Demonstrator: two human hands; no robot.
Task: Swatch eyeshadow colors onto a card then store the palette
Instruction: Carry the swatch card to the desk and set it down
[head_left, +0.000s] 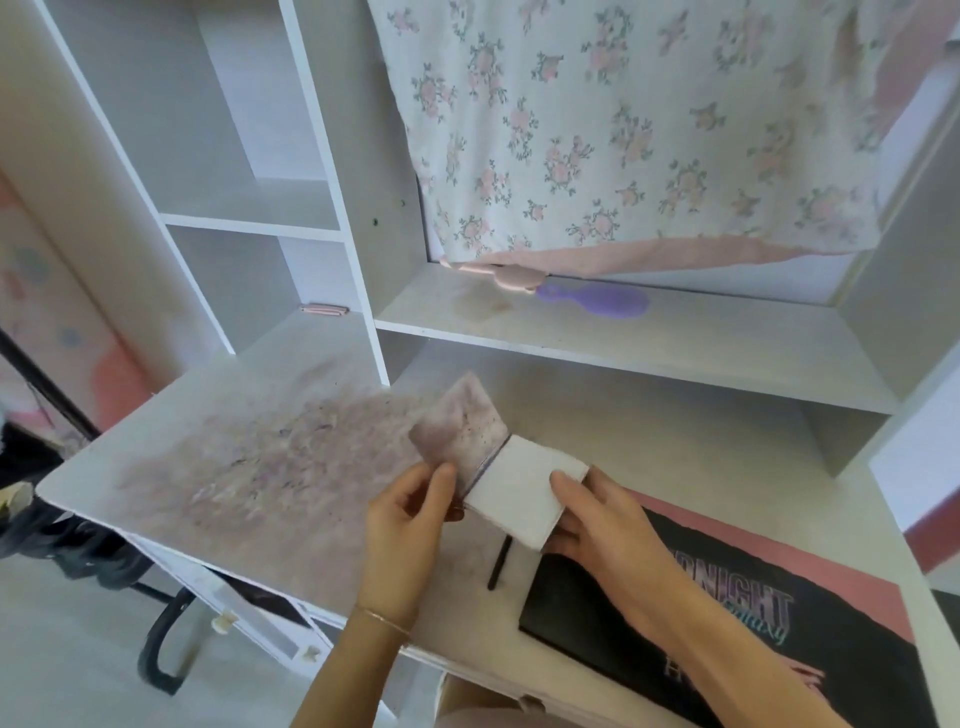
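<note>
Fingers: left hand pinches the smudged page; right hand curls round the white page of one small folded card, held just above the desk.
Palette: black case, closed, on the desk under the right forearm.
Brush: dark stick, beside the palette.
Shelf: purple hairbrush, pink item.
Backdrop: floral cloth.

Home bedroom vanity corner: white desk with shelves, floral cloth, purple hairbrush.
</note>
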